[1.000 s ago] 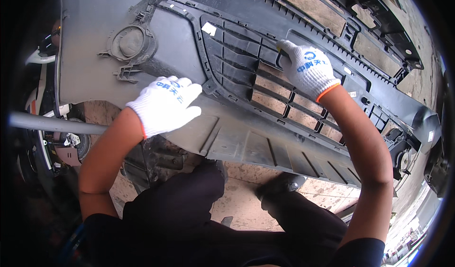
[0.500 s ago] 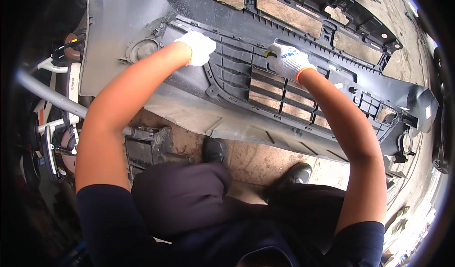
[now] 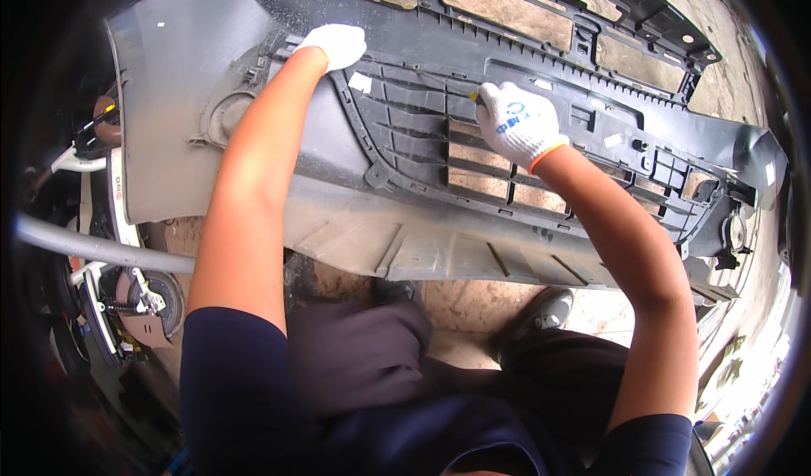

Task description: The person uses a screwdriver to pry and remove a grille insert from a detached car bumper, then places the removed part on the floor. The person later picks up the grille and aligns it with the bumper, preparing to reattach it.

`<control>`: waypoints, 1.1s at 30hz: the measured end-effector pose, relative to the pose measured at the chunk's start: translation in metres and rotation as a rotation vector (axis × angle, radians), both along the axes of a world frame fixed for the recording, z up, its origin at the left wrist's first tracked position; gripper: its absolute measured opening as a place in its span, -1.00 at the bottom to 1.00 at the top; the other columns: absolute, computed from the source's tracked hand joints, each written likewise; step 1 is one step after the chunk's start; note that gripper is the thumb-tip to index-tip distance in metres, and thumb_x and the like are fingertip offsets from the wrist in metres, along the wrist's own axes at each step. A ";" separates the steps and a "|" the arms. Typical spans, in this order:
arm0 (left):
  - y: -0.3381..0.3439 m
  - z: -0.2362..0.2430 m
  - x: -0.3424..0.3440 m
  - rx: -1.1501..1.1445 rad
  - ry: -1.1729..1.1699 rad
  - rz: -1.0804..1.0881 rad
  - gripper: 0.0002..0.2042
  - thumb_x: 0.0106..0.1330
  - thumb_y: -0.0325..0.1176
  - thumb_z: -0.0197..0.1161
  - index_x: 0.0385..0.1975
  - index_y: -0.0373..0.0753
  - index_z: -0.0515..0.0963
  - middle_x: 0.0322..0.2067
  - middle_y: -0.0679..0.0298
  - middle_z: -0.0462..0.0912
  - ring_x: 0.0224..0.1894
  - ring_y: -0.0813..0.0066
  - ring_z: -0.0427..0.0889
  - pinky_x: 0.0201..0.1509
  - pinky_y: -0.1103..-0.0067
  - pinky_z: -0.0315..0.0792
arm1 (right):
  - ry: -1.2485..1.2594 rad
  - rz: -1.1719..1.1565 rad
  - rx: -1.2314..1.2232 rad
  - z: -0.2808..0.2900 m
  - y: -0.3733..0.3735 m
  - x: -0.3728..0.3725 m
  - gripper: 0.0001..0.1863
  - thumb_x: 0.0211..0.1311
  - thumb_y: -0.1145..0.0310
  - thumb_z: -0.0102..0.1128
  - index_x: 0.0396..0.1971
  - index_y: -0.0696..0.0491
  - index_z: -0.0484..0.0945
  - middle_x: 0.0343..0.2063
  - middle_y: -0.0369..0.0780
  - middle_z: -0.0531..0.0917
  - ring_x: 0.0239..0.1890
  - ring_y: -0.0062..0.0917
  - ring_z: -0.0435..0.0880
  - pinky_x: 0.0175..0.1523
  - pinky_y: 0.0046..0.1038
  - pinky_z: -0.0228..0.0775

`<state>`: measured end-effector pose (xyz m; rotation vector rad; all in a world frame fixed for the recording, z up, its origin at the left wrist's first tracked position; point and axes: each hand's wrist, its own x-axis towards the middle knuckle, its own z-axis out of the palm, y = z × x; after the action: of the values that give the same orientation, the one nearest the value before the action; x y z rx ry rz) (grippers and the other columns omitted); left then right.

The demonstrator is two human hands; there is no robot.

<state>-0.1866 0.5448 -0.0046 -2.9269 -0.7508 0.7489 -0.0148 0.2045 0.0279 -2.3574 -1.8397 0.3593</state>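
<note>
A large dark grey car bumper (image 3: 182,138) lies inner side up in front of me, with a black slatted grille (image 3: 414,125) set in its middle. My left hand (image 3: 336,47), in a white knit glove, rests at the grille's upper left edge, fingers curled; what lies under them is hidden. A small white label (image 3: 359,82) shows just below it. Over the grille's middle, my gloved right hand (image 3: 519,123) is closed round a small tool with a yellow part (image 3: 474,96) showing at the fingers. The glove hides the rest of its handle, and its kind is unclear.
A black openwork frame part (image 3: 583,32) lies along the bumper's far side. At the left are a grey pole (image 3: 106,246) and a white-framed wheeled thing (image 3: 118,189). My shoes (image 3: 549,309) stand on the stained tiled floor at the bumper's near edge.
My left hand has shifted up and left along the grille's edge, uncovering the white label. My right hand stays over the grille with the tool. The whole view has tilted slightly.
</note>
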 end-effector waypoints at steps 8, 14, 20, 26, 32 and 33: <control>-0.026 -0.020 0.032 -0.086 -0.192 -0.191 -0.72 0.47 -0.26 0.01 -0.15 -0.25 0.65 -0.13 -0.07 0.75 -0.06 -0.09 0.73 0.06 0.16 0.59 | 0.332 -0.111 0.080 0.002 0.006 -0.023 -0.66 0.45 0.24 0.03 0.08 -0.07 0.67 -0.17 -0.01 0.78 -0.12 -0.03 0.76 0.02 -0.07 0.61; -0.034 -0.031 0.049 -0.100 -0.098 -0.253 -0.63 0.46 -0.19 -0.02 -0.09 -0.24 0.71 -0.02 -0.05 0.75 0.02 -0.10 0.72 0.13 0.21 0.59 | 0.380 -0.146 0.133 0.003 0.006 -0.025 -0.68 0.44 0.23 0.05 0.01 -0.02 0.72 -0.13 -0.02 0.78 -0.08 -0.02 0.76 0.08 -0.11 0.61; -0.052 -0.034 0.051 -0.195 -0.062 -0.028 -0.65 0.47 -0.26 -0.02 -0.14 -0.32 0.71 -0.14 -0.05 0.76 -0.06 -0.04 0.77 0.04 0.20 0.65 | 0.378 -0.148 0.111 0.003 0.007 -0.028 -0.68 0.44 0.25 0.07 0.00 0.00 0.73 -0.13 0.00 0.78 -0.08 -0.03 0.76 0.08 -0.11 0.61; -0.070 -0.020 0.047 -0.133 -0.089 -0.167 -0.64 0.50 -0.33 -0.05 -0.19 -0.41 0.71 -0.16 -0.04 0.78 -0.15 0.08 0.82 -0.06 0.30 0.74 | 0.375 -0.136 0.137 0.000 0.008 -0.032 -0.68 0.47 0.25 0.05 0.02 0.02 0.71 -0.16 0.02 0.77 -0.10 0.00 0.76 0.06 -0.11 0.60; -0.079 0.003 0.047 -0.128 0.072 -0.095 -0.67 0.44 -0.32 0.07 -0.02 -0.31 0.72 0.00 0.02 0.77 -0.02 0.00 0.79 0.05 0.25 0.71 | 0.163 -0.070 0.010 -0.004 0.003 -0.040 -0.65 0.48 0.27 0.05 0.11 0.01 0.68 -0.31 0.06 0.77 -0.23 0.00 0.77 -0.10 -0.07 0.61; -0.079 0.003 0.046 -0.109 0.114 -0.117 -0.70 0.42 -0.37 0.10 -0.03 -0.32 0.72 -0.01 0.03 0.78 0.00 0.02 0.79 0.05 0.26 0.71 | 0.080 -0.036 0.014 -0.005 0.003 -0.041 -0.64 0.47 0.29 0.05 0.14 0.01 0.65 -0.39 0.05 0.76 -0.31 0.00 0.77 -0.17 -0.04 0.60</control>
<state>-0.1403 0.4653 -0.0020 -2.9601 -0.5403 0.9647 -0.0562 0.2078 0.0231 -2.3273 -1.7568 0.4289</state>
